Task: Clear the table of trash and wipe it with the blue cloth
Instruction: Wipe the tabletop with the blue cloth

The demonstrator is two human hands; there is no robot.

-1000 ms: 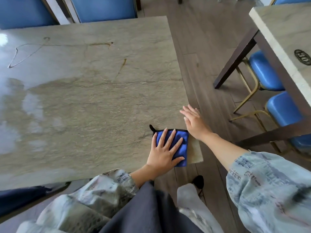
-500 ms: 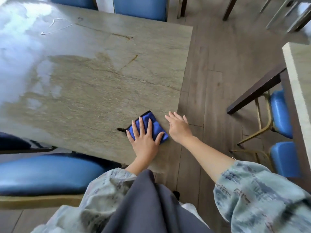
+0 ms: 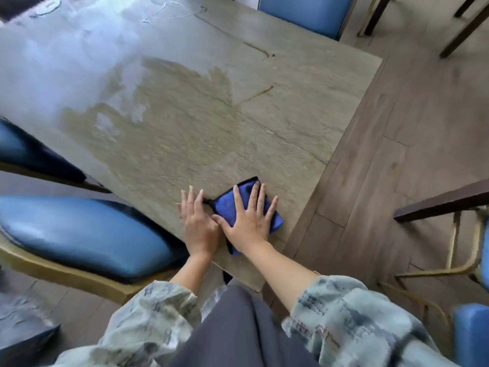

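One blue cloth, two hands, four blue chairs.

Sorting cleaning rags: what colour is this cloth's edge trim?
Black trim on the blue cloth, seen in the head view.

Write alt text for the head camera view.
A right hand presses flat on a folded blue cloth near the corner of a grey stone-look table. The left hand lies flat beside it, and blue padded chairs stand around.
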